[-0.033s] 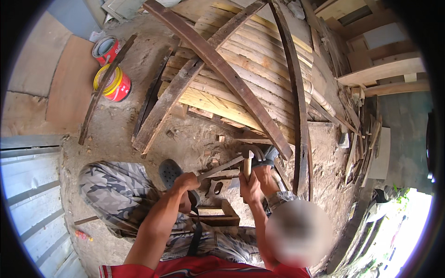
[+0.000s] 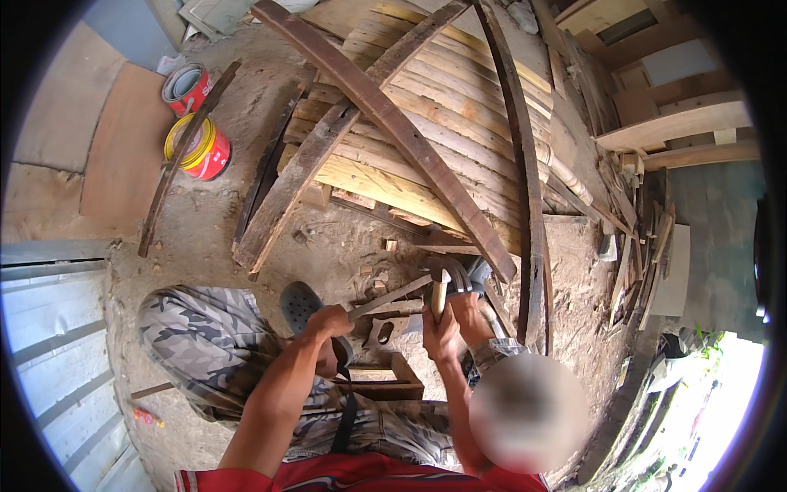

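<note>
My left hand [image 2: 330, 321] is closed round one end of a flat grey bar [image 2: 393, 297], whose far end reaches toward the hammer head. In my right hand [image 2: 443, 332] is a claw hammer [image 2: 440, 297] with a pale wooden handle, gripped with the head up, close to my right foot. A handsaw [image 2: 383, 330] with a wooden handle lies on the ground between my hands, partly hidden. Just behind my left hand is a grey clog [image 2: 302, 302] on my left foot. Below the saw sits a small wooden frame [image 2: 402, 379].
A slatted pallet-like stack of boards [image 2: 443, 123] lies ahead, crossed by long dark beams [image 2: 393, 123]. Two red paint buckets [image 2: 215, 156] stand far left beside a leaning dark strip [image 2: 182, 160]. Scrap wood [image 2: 656, 254] lines the right, and corrugated metal sheeting [image 2: 65, 353] the left.
The hammer head has tilted slightly to the right. My left hand and the bar look unmoved.
</note>
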`<action>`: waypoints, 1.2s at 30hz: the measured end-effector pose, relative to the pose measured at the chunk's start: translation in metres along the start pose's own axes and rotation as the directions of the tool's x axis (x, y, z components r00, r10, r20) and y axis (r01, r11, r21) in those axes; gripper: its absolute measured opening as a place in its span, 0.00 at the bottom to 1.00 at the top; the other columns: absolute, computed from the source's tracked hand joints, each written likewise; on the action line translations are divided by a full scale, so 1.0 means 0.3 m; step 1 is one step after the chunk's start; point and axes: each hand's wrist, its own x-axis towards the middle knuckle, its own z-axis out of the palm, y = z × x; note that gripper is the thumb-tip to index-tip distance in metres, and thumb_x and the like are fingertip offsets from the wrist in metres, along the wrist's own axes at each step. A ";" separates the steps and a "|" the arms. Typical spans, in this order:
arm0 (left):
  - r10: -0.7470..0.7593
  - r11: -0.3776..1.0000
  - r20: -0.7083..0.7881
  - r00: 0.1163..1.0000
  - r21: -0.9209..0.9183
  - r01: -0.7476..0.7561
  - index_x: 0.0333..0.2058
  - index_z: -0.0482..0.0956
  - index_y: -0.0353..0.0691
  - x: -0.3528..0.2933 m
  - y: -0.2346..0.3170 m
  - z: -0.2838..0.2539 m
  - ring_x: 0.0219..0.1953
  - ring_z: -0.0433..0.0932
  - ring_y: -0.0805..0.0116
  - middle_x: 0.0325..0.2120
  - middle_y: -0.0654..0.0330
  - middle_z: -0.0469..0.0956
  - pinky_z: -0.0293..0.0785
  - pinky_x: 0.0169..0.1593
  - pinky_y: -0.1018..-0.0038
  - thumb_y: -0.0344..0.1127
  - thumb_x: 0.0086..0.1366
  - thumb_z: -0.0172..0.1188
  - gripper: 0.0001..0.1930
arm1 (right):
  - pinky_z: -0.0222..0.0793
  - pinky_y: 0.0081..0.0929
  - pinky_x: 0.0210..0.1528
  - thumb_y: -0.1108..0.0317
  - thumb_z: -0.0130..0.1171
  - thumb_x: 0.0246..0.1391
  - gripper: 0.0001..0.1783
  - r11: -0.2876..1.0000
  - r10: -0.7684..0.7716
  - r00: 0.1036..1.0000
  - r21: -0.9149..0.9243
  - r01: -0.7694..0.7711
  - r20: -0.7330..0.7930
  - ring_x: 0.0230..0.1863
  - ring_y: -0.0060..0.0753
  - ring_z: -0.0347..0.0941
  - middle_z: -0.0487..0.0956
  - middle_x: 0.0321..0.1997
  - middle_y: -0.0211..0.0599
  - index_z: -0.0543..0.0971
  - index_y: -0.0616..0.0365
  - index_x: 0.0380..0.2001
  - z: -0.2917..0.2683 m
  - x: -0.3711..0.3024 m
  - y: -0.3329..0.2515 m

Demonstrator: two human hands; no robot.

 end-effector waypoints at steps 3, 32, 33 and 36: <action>0.016 0.999 -0.017 1.000 0.035 -0.016 0.39 0.82 0.28 0.019 -0.004 -0.007 0.38 0.82 0.47 0.34 0.40 0.82 0.76 0.41 0.57 0.44 0.58 0.57 0.22 | 0.69 0.40 0.24 0.62 0.57 0.60 0.16 0.976 0.141 0.986 0.179 -0.124 -0.085 0.22 0.55 0.74 0.76 0.24 0.55 0.70 0.66 0.39 0.071 -0.013 -0.008; -0.079 0.993 0.097 0.992 0.089 0.071 0.45 0.81 0.33 0.012 0.021 -0.025 0.50 0.79 0.46 0.44 0.40 0.79 0.75 0.53 0.58 0.42 0.59 0.54 0.21 | 0.61 0.28 0.09 0.62 0.56 0.61 0.11 0.468 0.553 0.677 0.491 -0.735 0.486 0.09 0.25 0.62 0.66 0.15 0.29 0.69 0.58 0.35 0.076 0.047 0.023; -0.070 0.995 0.056 0.996 0.074 0.065 0.43 0.81 0.31 0.003 -0.004 0.005 0.47 0.80 0.46 0.41 0.39 0.80 0.75 0.51 0.58 0.42 0.58 0.54 0.21 | 0.61 0.27 0.09 0.62 0.55 0.62 0.11 0.503 0.562 0.722 0.527 -0.685 0.404 0.09 0.25 0.62 0.65 0.15 0.28 0.68 0.57 0.36 0.076 0.027 0.005; -0.077 0.996 -0.030 0.997 0.043 0.079 0.40 0.82 0.28 0.000 0.015 -0.014 0.42 0.81 0.46 0.37 0.38 0.81 0.77 0.46 0.58 0.41 0.57 0.55 0.21 | 0.58 0.26 0.06 0.62 0.54 0.63 0.11 0.464 0.607 0.781 0.733 -0.498 0.146 0.07 0.23 0.60 0.63 0.14 0.28 0.66 0.55 0.39 0.084 0.001 -0.082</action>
